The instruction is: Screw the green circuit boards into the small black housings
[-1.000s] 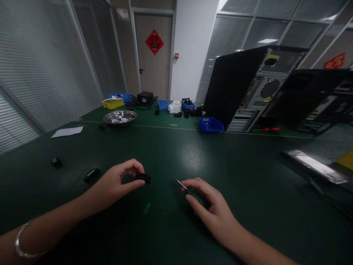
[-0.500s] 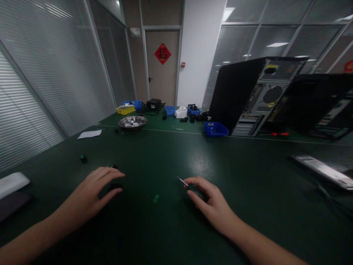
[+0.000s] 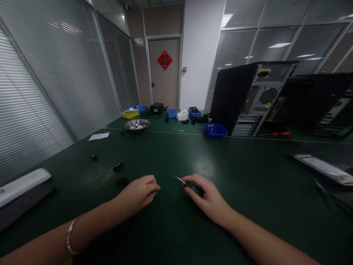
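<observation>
My right hand point(image 3: 206, 195) is closed around the dark handle of a small screwdriver point(image 3: 179, 179), whose thin metal shaft points up and left. Across from it, my left hand point(image 3: 139, 193) is low at the green table point(image 3: 171, 235), its fingertips pinched together. What is between those fingertips is hidden; the small green piece that lay about there no longer shows. Just behind the left hand are a black part point(image 3: 122, 181) and a small dark part with a greenish face point(image 3: 118, 166). Another small dark part point(image 3: 94, 157) lies farther left.
A metal bowl point(image 3: 137, 125) and white paper point(image 3: 98, 136) lie far left. Blue bin point(image 3: 216, 130) and computer tower point(image 3: 242, 97) stand back right. A flat metal-and-white device point(image 3: 325, 168) lies right; a white case point(image 3: 24, 186) sits on a dark slab point(image 3: 26, 208) at left.
My left hand has moved right and its fingers have closed where the small green piece lay, uncovering the dark parts behind it. My right hand keeps the screwdriver nearly still. The view shifted slightly.
</observation>
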`<state>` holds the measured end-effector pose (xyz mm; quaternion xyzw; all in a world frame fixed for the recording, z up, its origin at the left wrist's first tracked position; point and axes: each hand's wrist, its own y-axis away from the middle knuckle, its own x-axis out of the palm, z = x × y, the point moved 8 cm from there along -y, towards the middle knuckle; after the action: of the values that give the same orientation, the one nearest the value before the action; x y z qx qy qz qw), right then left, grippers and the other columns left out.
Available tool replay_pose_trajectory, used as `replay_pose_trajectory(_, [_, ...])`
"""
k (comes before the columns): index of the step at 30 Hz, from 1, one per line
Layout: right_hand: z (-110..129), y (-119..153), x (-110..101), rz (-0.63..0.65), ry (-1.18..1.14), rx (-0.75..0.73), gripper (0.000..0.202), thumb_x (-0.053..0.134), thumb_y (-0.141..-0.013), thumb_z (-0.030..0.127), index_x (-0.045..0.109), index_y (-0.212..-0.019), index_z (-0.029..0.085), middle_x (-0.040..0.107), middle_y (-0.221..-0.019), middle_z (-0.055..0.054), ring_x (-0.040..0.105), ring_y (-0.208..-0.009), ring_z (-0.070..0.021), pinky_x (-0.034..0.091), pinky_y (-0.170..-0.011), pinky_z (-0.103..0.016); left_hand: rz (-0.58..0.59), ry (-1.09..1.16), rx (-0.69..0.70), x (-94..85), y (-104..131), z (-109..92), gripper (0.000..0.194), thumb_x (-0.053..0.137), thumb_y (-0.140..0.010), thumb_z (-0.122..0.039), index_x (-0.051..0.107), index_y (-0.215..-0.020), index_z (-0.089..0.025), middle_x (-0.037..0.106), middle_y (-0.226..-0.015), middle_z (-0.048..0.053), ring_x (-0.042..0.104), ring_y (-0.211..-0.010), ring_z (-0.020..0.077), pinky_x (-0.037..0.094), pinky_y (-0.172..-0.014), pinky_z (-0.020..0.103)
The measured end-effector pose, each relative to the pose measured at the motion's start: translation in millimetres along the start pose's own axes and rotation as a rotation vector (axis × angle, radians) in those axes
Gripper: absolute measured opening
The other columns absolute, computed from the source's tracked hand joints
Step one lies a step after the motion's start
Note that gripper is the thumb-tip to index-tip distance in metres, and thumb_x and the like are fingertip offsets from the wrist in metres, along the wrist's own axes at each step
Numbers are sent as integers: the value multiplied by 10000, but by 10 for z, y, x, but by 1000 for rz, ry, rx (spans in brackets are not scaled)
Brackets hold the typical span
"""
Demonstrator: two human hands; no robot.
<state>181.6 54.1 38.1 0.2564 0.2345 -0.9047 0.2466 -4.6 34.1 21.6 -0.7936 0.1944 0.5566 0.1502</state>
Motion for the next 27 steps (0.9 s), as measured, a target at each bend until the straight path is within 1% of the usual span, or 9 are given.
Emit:
replay_pose_trajectory(3, [-14, 6, 12, 8, 4, -2, 226, 558, -929, 194, 633, -1138, 234, 663, -1012, -35, 596, -838, -187, 471, -747, -306, -30, -32, -15, -73, 77, 26, 222, 513, -852, -101, 647, -1000, -199, 626, -1020, 59, 610, -891, 194, 497, -753, 298])
replay_pose_trajectory(6, [-29, 9, 21, 18, 4, -1, 226, 561, -931, 208, 631, -1144, 239, 662, -1013, -33, 596, -845, -190, 472, -754, -310, -79, -43, -38, -297, 202, 146, 177, 480, -876, -110, 616, -954, -191, 623, -1015, 54, 607, -886, 184, 497, -769, 295])
replay_pose_trajectory(9, [-28, 7, 17, 29, 1, 3, 223, 553, -937, 218, 630, -1145, 240, 662, -1021, -34, 603, -849, -191, 481, -753, -310, -150, -65, -91, -580, 405, 420, 190, 441, -923, -168, 608, -1011, -181, 629, -1016, 76, 610, -925, 217, 500, -814, 355])
replay_pose_trajectory(12, [-8, 1, 7, 36, -5, 6, 220, 554, -936, 211, 631, -1141, 228, 663, -1031, -39, 613, -907, -198, 484, -801, -319, -259, -124, -158, -773, 644, 751, 201, 468, -932, -238, 629, -1048, -208, 653, -1002, 68, 628, -914, 229, 514, -802, 367])
replay_pose_trajectory(14, [1, -3, 6, 42, -10, 10, 220, 552, -938, 212, 631, -1143, 224, 663, -1046, -44, 616, -945, -203, 484, -828, -326, -288, -162, -149, -768, 750, 887, 192, 494, -923, -260, 649, -1027, -217, 670, -989, 63, 640, -905, 230, 525, -796, 362])
replay_pose_trajectory(16, [-1, -5, 8, 46, -11, 17, 222, 550, -940, 217, 629, -1147, 224, 663, -1052, -48, 619, -946, -206, 490, -824, -330, -296, -189, -114, -699, 794, 941, 195, 499, -917, -263, 666, -1006, -217, 684, -970, 62, 651, -888, 228, 533, -783, 351])
replay_pose_trajectory(19, [-17, -7, 12, 46, -7, 26, 224, 550, -940, 224, 630, -1149, 229, 665, -1047, -50, 623, -922, -209, 498, -796, -332, -343, -209, -75, -614, 781, 925, 218, 485, -916, -271, 681, -989, -211, 698, -942, 64, 659, -858, 225, 540, -761, 339])
replay_pose_trajectory(22, [-31, -11, 16, 48, -8, 25, 221, 550, -940, 221, 633, -1144, 235, 667, -1047, -47, 623, -942, -210, 497, -819, -336, -397, -209, -78, -587, 756, 900, 222, 478, -907, -258, 688, -956, -205, 695, -914, 62, 654, -830, 219, 539, -743, 337])
replay_pose_trajectory(27, [-47, -25, 21, 51, -16, 24, 225, 558, -932, 214, 637, -1140, 244, 670, -1034, -44, 629, -912, -207, 504, -792, -328, -413, -229, -54, -553, 822, 902, 215, 496, -893, -247, 678, -1002, -215, 688, -928, 59, 650, -834, 220, 543, -740, 342])
